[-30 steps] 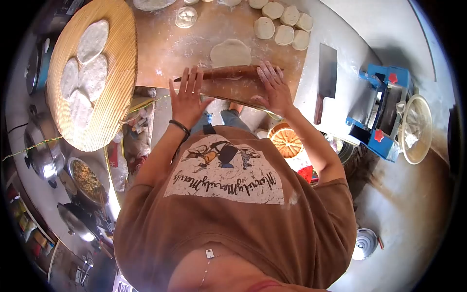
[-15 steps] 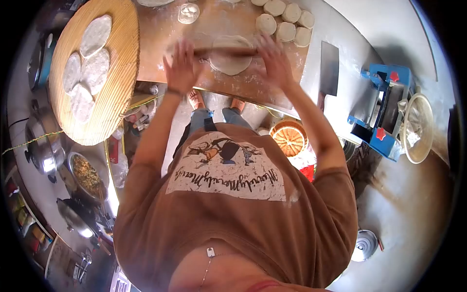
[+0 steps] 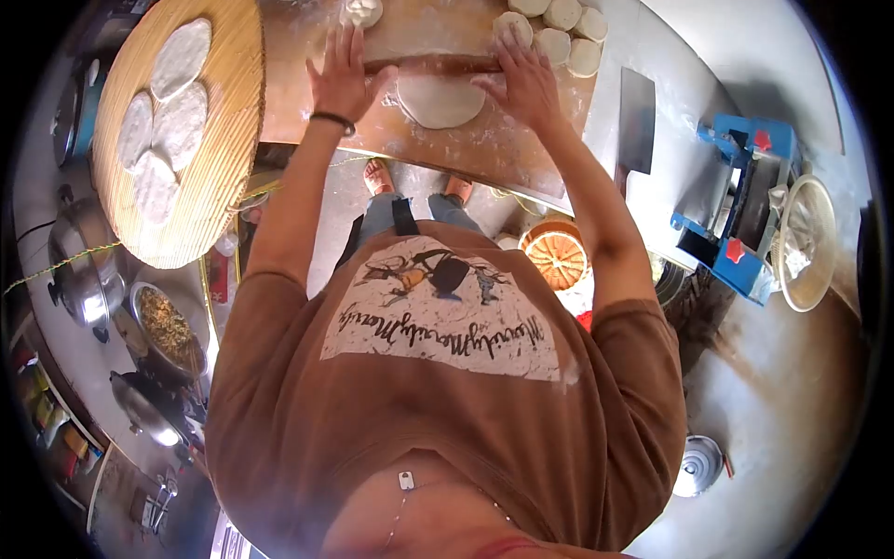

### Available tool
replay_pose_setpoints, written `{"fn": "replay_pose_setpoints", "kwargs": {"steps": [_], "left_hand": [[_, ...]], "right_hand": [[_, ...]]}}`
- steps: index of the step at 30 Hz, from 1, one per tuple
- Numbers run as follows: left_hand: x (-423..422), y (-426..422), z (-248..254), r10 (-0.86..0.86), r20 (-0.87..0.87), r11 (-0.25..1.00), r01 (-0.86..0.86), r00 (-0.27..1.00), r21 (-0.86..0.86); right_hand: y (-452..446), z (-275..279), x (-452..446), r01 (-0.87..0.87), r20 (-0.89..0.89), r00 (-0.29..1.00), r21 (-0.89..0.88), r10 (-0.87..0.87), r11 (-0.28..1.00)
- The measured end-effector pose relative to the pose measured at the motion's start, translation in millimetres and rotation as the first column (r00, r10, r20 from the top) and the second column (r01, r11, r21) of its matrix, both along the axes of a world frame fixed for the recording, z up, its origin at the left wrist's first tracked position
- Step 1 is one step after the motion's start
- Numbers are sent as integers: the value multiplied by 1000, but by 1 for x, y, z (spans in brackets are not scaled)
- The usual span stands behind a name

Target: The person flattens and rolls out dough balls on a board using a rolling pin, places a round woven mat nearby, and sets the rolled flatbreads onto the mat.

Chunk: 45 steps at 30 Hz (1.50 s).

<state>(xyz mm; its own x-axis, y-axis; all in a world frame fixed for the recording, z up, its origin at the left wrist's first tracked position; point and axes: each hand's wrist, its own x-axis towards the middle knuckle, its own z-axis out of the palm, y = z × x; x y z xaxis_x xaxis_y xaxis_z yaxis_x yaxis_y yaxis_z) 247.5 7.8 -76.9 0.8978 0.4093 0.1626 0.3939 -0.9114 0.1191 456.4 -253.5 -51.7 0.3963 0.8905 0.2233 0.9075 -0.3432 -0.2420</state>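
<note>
A thin wooden rolling pin [image 3: 433,65] lies crosswise at the upper edge of a flat, pale round of dough [image 3: 440,102]. My left hand [image 3: 341,86] rests over the pin's left end, fingers stretched and spread. At the other end, my right hand [image 3: 529,88] lies over the pin with its fingers extended too. Neither hand is wrapped round the pin. Beneath everything is a floury wooden board [image 3: 293,88]. Several thick dough discs [image 3: 553,45] sit close beyond my right hand, and a small dough lump [image 3: 362,11] is just beyond my left fingertips.
On the left, a round slatted tray [image 3: 223,168] holds several flattened dough pieces [image 3: 181,124]. A cleaver [image 3: 637,121] lies right of the board. Farther right stand a blue hand-cranked machine [image 3: 745,200] and a pale basket [image 3: 808,244]. A bowl of chopped filling [image 3: 166,321] is at lower left.
Both hands have moved up, away from my body, with the rolling pin, from across the dough's middle to its far edge. The view has shifted slightly.
</note>
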Motion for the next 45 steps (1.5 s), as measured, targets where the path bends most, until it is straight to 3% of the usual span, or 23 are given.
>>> {"fn": "replay_pose_setpoints", "kwargs": {"steps": [1,4,6,7,10,11,13,16,17,18,20,22,25,28,30,31,34,36,37,40,42,43,45], "left_hand": [[10,1,13,36,-65,999,-37,997,-14],[-51,-48,50,-89,-241,979,129,967,155],[-95,-72,32,-149,-191,988,138,970,-67],[-98,-70,20,-137,-160,991,135,977,-25],[-45,-21,-22,-2,-92,988,17,996,156],[-31,-14,-14,14,-108,993,-1,994,115],[-9,-9,19,45,-147,999,-41,988,27],[-71,-59,56,-81,-351,974,148,933,169],[-92,-72,60,-131,-349,987,156,928,45],[-106,-79,54,-175,-339,984,156,924,-81],[-94,-59,13,-98,-268,988,127,959,90],[-45,-23,-13,22,-155,967,18,988,254],[-17,-15,16,1,-145,999,6,989,46],[-79,-68,58,-136,-265,978,172,955,118],[-117,-89,50,-214,-221,976,200,951,-83],[-118,-83,36,-190,-270,982,184,944,-49],[-75,-33,-12,-8,-131,994,22,991,103],[-37,-18,21,80,-172,994,-65,982,91],[-36,-21,29,66,-169,993,-48,983,110],[-78,-69,75,-22,-414,990,79,910,120],[-121,-91,52,-78,-295,997,73,952,-30],[-129,-94,48,-77,-285,997,74,956,-22],[-109,-72,33,28,-324,997,-2,946,78]], "right_hand": [[4,-3,5,26,-15,1000,0,-26,1000],[-59,-4,-35,-59,-98,993,1,59,998],[-79,18,-67,-87,-147,986,-18,83,996],[-86,24,-78,-106,-184,978,-40,97,994],[-26,20,-36,-72,-48,996,10,72,997],[-7,11,-18,-23,32,999,-87,25,996],[-12,-3,-13,-10,-31,999,-129,6,992],[-53,-3,-33,-88,-128,988,-49,81,995],[-77,6,-56,-127,-162,979,-6,124,992],[-91,16,-75,-117,-203,975,-143,86,983],[-71,13,-61,-153,-128,981,-20,149,988],[-23,15,-35,-62,1,998,29,62,998],[-1,-2,-8,-2,-8,1000,26,2,1000],[-67,6,-49,-29,-121,992,-70,21,997],[-79,15,-64,-60,-123,991,-63,52,996],[-87,20,-76,-76,-144,987,-73,65,994],[-23,18,-38,-72,40,997,-25,73,997],[1,-6,-11,-38,28,999,14,38,999],[6,-9,-7,-23,23,999,32,22,999],[-51,10,-44,-100,-55,994,-53,97,994],[-80,16,-69,-167,-146,976,-47,159,985],[-87,20,-77,-197,-201,962,-49,183,979],[-51,19,-54,-177,-64,983,-55,174,983]]}}
